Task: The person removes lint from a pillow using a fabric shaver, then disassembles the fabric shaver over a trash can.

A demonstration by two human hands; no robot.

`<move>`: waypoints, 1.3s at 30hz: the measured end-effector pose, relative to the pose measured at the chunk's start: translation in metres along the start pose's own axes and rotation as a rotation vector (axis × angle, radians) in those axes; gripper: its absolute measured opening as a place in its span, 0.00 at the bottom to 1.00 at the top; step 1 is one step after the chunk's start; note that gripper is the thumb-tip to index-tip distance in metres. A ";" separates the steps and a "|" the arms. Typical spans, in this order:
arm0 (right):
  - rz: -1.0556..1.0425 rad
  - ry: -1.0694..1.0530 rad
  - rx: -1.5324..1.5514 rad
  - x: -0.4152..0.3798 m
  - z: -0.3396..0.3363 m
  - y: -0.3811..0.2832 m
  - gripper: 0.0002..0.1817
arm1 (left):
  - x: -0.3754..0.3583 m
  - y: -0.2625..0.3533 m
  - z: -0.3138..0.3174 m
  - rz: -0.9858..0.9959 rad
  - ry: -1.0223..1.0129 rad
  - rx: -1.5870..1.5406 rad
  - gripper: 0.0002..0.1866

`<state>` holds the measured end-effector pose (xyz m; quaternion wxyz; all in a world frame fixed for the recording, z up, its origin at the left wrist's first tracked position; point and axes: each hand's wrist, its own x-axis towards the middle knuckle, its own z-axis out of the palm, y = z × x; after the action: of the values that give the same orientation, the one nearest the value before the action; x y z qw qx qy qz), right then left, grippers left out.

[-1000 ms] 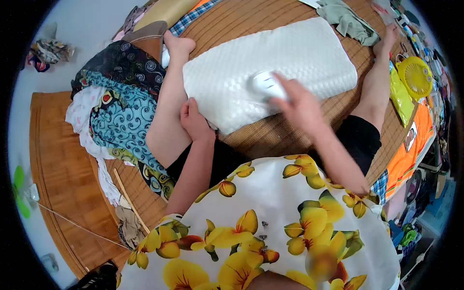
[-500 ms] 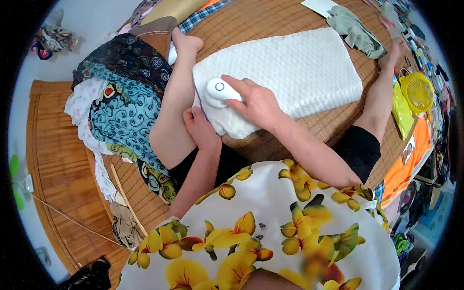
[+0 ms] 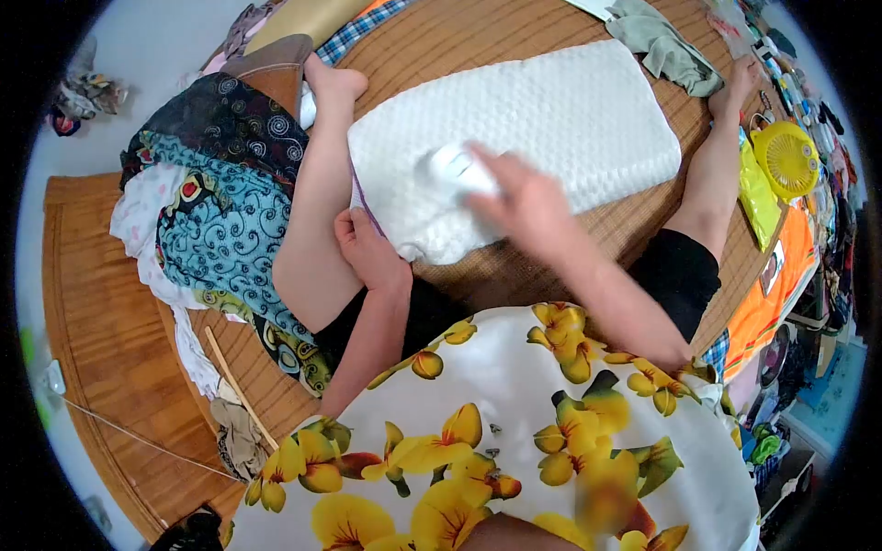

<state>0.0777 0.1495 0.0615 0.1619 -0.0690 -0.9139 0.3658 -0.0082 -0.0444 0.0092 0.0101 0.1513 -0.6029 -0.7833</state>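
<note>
A white textured pillow point(image 3: 551, 119) lies between my outstretched legs on the woven mat. My right hand point(image 3: 531, 200) is closed round a white lint shaver point(image 3: 459, 172) with a round head, over the left part of the pillow; motion blurs both. Whether the shaver's head touches the fabric cannot be made out. At the pillow's lower left corner, my left hand point(image 3: 372, 250) pinches the edge of its cover, where a thin purple trim point(image 3: 364, 200) shows.
Piled patterned cloths point(image 3: 225, 211) lie left of my bent leg. On the right are a yellow fan point(image 3: 786, 159), a yellow packet point(image 3: 758, 197) and an orange cloth point(image 3: 776, 289). A grey-green cloth point(image 3: 663, 48) lies beyond the pillow. A thin wooden stick point(image 3: 241, 386) rests at lower left.
My right hand has moved the lint shaver to the right across the pillow, away from its left edge. My left hand keeps its pinch on the cover. The whole view has shifted slightly.
</note>
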 end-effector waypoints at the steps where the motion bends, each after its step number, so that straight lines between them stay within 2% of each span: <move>1: 0.090 0.031 -0.230 0.007 -0.009 0.023 0.30 | -0.002 0.001 -0.001 0.018 0.001 0.017 0.10; 2: 0.238 0.146 -0.194 0.011 -0.018 0.057 0.30 | -0.002 0.003 0.000 0.021 0.002 0.011 0.10; 3: 0.293 0.209 -0.146 0.017 -0.038 0.058 0.31 | -0.002 0.005 0.002 0.020 0.008 -0.015 0.11; 6: 0.295 0.097 -0.002 0.006 -0.045 0.027 0.32 | -0.009 0.008 0.008 -0.032 0.040 0.021 0.12; 7: 0.242 0.049 0.066 -0.002 -0.038 0.000 0.32 | -0.008 0.010 0.012 -0.062 0.073 0.076 0.12; 8: 0.086 0.018 0.071 -0.011 -0.026 -0.014 0.33 | -0.004 0.010 0.012 -0.059 0.043 0.071 0.12; 10: -0.068 -0.152 0.104 -0.020 -0.011 -0.019 0.32 | 0.002 0.004 0.005 -0.062 -0.005 -0.009 0.14; 12: 0.036 -0.083 -0.026 -0.016 -0.017 0.011 0.31 | -0.005 0.005 0.003 -0.044 -0.014 0.063 0.14; 14: 0.328 0.120 -0.202 -0.008 -0.046 0.068 0.32 | -0.005 0.006 0.002 -0.018 -0.007 0.139 0.14; 16: 0.598 0.282 -0.318 -0.004 -0.094 0.095 0.31 | -0.001 0.001 0.003 0.503 -0.143 0.439 0.16; 17: 0.510 0.323 -0.338 -0.006 -0.110 0.097 0.30 | -0.017 0.014 0.020 0.680 -0.160 0.430 0.18; 18: 0.424 0.359 -0.353 -0.009 -0.116 0.097 0.30 | -0.022 0.016 0.023 0.673 -0.142 0.449 0.18; 19: 0.325 0.425 -0.199 -0.011 -0.107 0.105 0.31 | -0.023 0.017 0.031 0.754 -0.431 0.650 0.19; 20: 0.305 0.396 -0.206 -0.013 -0.097 0.092 0.32 | -0.026 0.015 0.045 0.828 -0.745 0.832 0.21; 22: 0.265 0.136 -0.179 -0.022 -0.093 0.067 0.31 | -0.041 0.002 0.069 0.941 -1.082 1.034 0.19; 23: 0.307 0.011 -0.175 -0.024 -0.095 0.062 0.31 | -0.044 -0.004 0.075 0.947 -1.092 1.041 0.19; 24: 0.306 0.011 -0.157 -0.027 -0.093 0.074 0.31 | -0.045 -0.011 0.077 0.921 -1.120 1.161 0.17; 25: 0.373 0.152 -0.247 -0.031 -0.094 0.100 0.31 | -0.042 -0.015 0.077 0.886 -1.134 1.281 0.15; 28: 0.496 0.556 -0.364 -0.029 -0.131 0.164 0.30 | -0.036 -0.022 0.086 0.866 -1.186 1.308 0.14; 29: 0.497 0.560 -0.367 -0.026 -0.141 0.162 0.30 | -0.038 -0.023 0.087 0.869 -1.189 1.304 0.14; 31: 0.511 0.530 -0.284 -0.013 -0.158 0.144 0.31 | -0.039 -0.022 0.086 0.723 -1.246 1.357 0.12; 34: 0.394 0.370 -0.161 0.008 -0.111 0.097 0.32 | -0.036 -0.032 0.084 0.748 -1.270 1.284 0.09; 35: 0.298 0.355 -0.123 0.010 -0.086 0.085 0.31 | -0.038 -0.029 0.085 0.748 -1.273 1.290 0.09; 37: 0.103 0.171 -0.077 0.015 -0.054 0.062 0.31 | -0.045 -0.016 0.082 0.452 -1.355 1.199 0.07; 38: 0.055 0.058 -0.094 0.015 -0.048 0.056 0.32 | -0.049 -0.013 0.078 0.450 -1.352 1.209 0.07; 39: 0.048 0.051 -0.137 0.016 -0.047 0.061 0.31 | -0.054 -0.012 0.073 0.419 -1.439 1.084 0.07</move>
<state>0.0795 0.2276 0.0552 0.1714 -0.1109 -0.9304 0.3044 0.0270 0.0385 0.0264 -0.2976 -0.4999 -0.7631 -0.2813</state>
